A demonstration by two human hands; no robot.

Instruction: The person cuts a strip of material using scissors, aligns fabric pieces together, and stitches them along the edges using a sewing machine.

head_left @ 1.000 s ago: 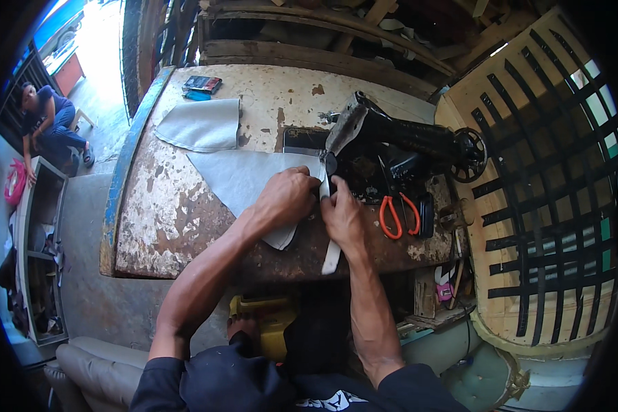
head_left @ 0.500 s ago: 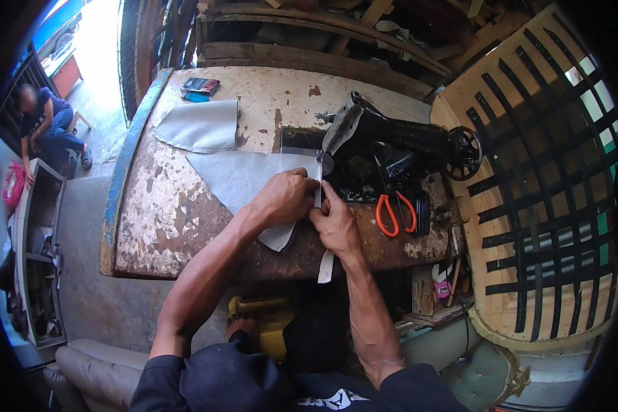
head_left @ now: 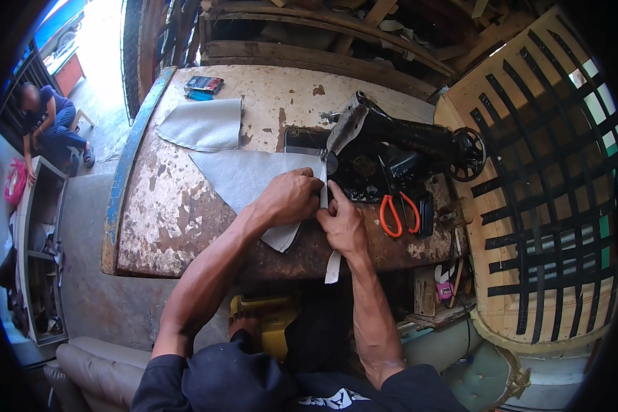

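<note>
A black sewing machine (head_left: pixel 398 127) stands on the worn table, its needle end above the edge of a light grey piece of fabric (head_left: pixel 230 175). A narrow pale fabric strip (head_left: pixel 333 268) runs along that edge and hangs over the table's front. My left hand (head_left: pixel 292 196) is closed at the fabric's right edge, just in front of the needle area; its fingertips are partly hidden. My right hand (head_left: pixel 343 223) pinches the strip beside it, index finger pointing toward the machine. Orange-handled scissors (head_left: pixel 391 218) lie on the machine's base, right of my right hand.
Another cut grey fabric piece (head_left: pixel 202 125) and a small pack (head_left: pixel 204 84) lie at the table's far left. A wooden frame with black webbing (head_left: pixel 539 199) leans at the right. A person (head_left: pixel 48 123) sits beyond a cabinet (head_left: pixel 31 254) at the left.
The whole view has shifted slightly to the right. My hands keep nearly the same place at the fabric edge, and my right index finger looks a little straighter.
</note>
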